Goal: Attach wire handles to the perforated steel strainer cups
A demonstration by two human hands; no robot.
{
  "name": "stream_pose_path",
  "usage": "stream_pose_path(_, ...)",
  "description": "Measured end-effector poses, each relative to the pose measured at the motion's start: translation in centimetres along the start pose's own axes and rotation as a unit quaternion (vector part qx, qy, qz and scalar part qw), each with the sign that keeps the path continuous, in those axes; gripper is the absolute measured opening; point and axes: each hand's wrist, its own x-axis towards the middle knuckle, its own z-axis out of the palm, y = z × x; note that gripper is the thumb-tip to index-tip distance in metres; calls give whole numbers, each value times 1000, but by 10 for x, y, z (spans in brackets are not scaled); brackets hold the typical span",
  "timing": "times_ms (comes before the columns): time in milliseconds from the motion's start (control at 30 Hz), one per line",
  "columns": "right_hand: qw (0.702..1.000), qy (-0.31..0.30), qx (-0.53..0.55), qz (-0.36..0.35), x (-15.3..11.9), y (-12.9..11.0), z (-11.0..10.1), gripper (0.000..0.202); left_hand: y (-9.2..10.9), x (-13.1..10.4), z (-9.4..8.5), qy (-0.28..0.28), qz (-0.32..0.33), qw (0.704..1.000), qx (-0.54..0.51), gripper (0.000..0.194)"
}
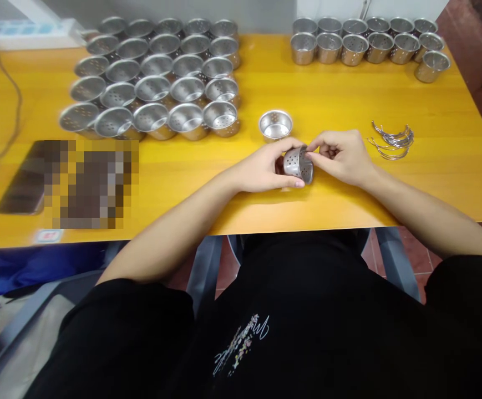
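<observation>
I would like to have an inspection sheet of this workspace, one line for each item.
Surface: yellow table, in use.
Job's things: perforated cup in hand; single metal cup just beyond; curved wires bunched at right; large cup group at left, smaller cup group at far right.
Clutter: dark phone and pixelated item, left.
Hands: left hand grips the perforated cup; right hand has its fingers at the rim, anything pinched is unclear.
Cables: grey cable, far left.
Surroundings: reddish floor; blue fabric below the table, left.
</observation>
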Motion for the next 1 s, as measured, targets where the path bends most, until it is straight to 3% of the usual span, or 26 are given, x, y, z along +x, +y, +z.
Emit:
stream_pose_path(133, 998, -12, -52, -21, -3, -9, 3, 28, -3, -1, 0, 8, -1, 1000, -8, 99)
stream_pose_path(333, 987, -110, -106, -40, -4, -17, 7, 25, -2, -1, -1, 8, -8, 1000, 6, 96)
stream_pose_path(500, 980, -160, -34, -114, -2, -22, 2, 29, 2, 0, -2, -3, 3, 1000, -6, 98)
stream_pose_path(733, 967, -210, 123, -75, 0, -17, -15, 36, 0, 0, -2, -6, 11, 1000, -15, 100)
stream_pose_path(833, 975, -177, 127, -48, 1, -11, -21, 45, -2, -1, -3, -2, 4, 1000, -26, 98)
stream_pose_path(1000, 995, -34, 85, -25, 3, 3, -20, 38, -2, -2, -3, -8, -14, 1000, -25, 97)
